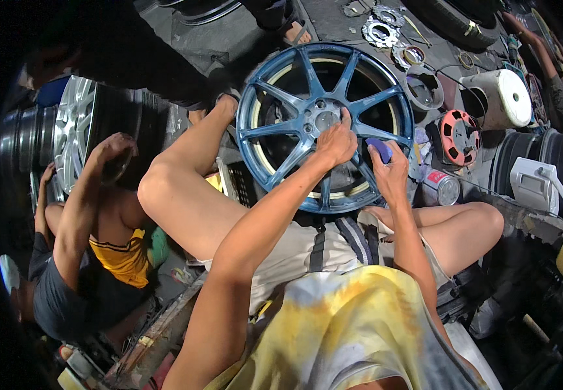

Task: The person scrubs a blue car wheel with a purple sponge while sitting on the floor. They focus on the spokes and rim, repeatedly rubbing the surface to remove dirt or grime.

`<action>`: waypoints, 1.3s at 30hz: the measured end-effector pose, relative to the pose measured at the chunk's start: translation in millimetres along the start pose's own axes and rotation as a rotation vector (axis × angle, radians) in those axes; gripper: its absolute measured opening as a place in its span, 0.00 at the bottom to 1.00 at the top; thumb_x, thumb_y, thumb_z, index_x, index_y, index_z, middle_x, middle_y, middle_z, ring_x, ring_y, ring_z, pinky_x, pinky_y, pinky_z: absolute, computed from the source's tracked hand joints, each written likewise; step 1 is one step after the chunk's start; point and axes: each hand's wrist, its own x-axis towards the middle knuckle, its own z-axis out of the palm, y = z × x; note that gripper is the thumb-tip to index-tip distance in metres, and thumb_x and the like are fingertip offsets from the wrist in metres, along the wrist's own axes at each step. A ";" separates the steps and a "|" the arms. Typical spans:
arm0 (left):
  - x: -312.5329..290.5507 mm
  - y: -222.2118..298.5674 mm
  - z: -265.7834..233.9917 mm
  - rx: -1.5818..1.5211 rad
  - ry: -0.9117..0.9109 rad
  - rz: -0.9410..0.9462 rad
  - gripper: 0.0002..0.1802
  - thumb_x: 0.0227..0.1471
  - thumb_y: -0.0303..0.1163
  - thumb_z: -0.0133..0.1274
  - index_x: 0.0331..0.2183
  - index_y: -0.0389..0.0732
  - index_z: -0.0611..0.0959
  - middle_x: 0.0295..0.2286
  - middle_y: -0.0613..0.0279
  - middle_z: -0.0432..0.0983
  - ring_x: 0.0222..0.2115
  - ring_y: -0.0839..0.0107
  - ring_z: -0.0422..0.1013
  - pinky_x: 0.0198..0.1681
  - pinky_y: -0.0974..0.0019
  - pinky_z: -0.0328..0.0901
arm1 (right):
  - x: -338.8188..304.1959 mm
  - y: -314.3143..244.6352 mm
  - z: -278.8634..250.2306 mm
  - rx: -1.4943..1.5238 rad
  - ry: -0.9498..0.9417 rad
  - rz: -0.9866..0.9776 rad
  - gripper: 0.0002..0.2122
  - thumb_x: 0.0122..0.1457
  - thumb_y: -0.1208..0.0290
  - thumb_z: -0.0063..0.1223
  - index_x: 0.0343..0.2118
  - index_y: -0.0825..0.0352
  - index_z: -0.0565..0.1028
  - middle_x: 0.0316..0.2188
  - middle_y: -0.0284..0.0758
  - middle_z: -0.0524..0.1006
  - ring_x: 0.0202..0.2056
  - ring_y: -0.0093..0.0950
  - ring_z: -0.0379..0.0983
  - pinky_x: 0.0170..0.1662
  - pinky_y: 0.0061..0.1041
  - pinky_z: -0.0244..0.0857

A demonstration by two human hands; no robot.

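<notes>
A blue multi-spoke wheel rim [328, 83] rests face up in front of my crossed legs, its finish patchy and whitish in places. My left hand [336, 142] lies over its hub, index finger stretched out and touching the right side of the centre. The other fingers of that hand curl under, and I see nothing in them. My right hand [392, 170] grips a small purple-blue pad [380, 150] between thumb and fingers, at the rim's lower right edge. The palm side of my right hand is hidden.
Right of the rim are a tub [423, 90], a red and black reel-like object [458, 138], a can [442, 188] and a white bucket [507, 99]. On the left, a person [73, 260] sits near a silver wheel [76, 123]. Another person's leg [145, 58] stands close behind my rim.
</notes>
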 end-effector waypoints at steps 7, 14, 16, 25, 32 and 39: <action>-2.7 -10.6 -6.9 -0.094 -0.053 0.098 0.35 0.60 0.39 0.42 0.67 0.37 0.63 0.48 0.32 0.76 0.48 0.35 0.72 0.56 0.42 0.65 | 1.6 4.2 4.7 -0.019 0.031 0.017 0.11 0.61 0.69 0.62 0.40 0.73 0.80 0.32 0.41 0.81 0.32 0.30 0.77 0.41 0.28 0.69; 20.4 -28.4 -82.2 0.159 0.079 0.207 0.18 0.59 0.40 0.51 0.37 0.35 0.86 0.40 0.42 0.79 0.45 0.43 0.75 0.52 0.46 0.68 | -21.3 -23.2 -26.3 0.028 -0.129 0.358 0.13 0.62 0.66 0.62 0.41 0.73 0.79 0.32 0.40 0.81 0.32 0.27 0.76 0.37 0.31 0.70; 34.0 -48.4 -113.5 0.332 0.333 0.412 0.16 0.60 0.39 0.53 0.33 0.34 0.85 0.35 0.46 0.77 0.41 0.48 0.74 0.49 0.48 0.69 | -52.7 -15.9 -39.7 0.066 -0.212 0.456 0.15 0.63 0.65 0.61 0.43 0.73 0.78 0.32 0.39 0.81 0.31 0.24 0.75 0.35 0.29 0.69; 59.5 -79.3 -141.6 0.625 0.014 0.230 0.34 0.67 0.52 0.41 0.31 0.32 0.89 0.33 0.41 0.84 0.41 0.46 0.79 0.52 0.49 0.66 | -113.8 -3.8 -1.2 0.844 -0.135 0.996 0.13 0.63 0.71 0.58 0.48 0.69 0.78 0.46 0.37 0.81 0.45 0.31 0.78 0.54 0.35 0.73; 15.5 -115.2 -120.9 0.331 0.176 -0.031 0.33 0.68 0.53 0.38 0.36 0.32 0.86 0.39 0.37 0.81 0.46 0.36 0.75 0.55 0.40 0.65 | -50.3 14.8 -31.0 0.520 -0.159 0.859 0.11 0.61 0.67 0.57 0.45 0.63 0.81 0.37 0.32 0.81 0.38 0.26 0.77 0.43 0.31 0.73; -61.6 -75.0 -26.2 -0.244 -0.293 -0.520 0.46 0.61 0.66 0.46 0.39 0.22 0.84 0.40 0.35 0.82 0.45 0.46 0.79 0.51 0.49 0.70 | 168.9 54.3 -36.4 0.114 -0.022 0.175 0.18 0.63 0.59 0.57 0.44 0.71 0.80 0.35 0.35 0.81 0.38 0.28 0.75 0.44 0.30 0.68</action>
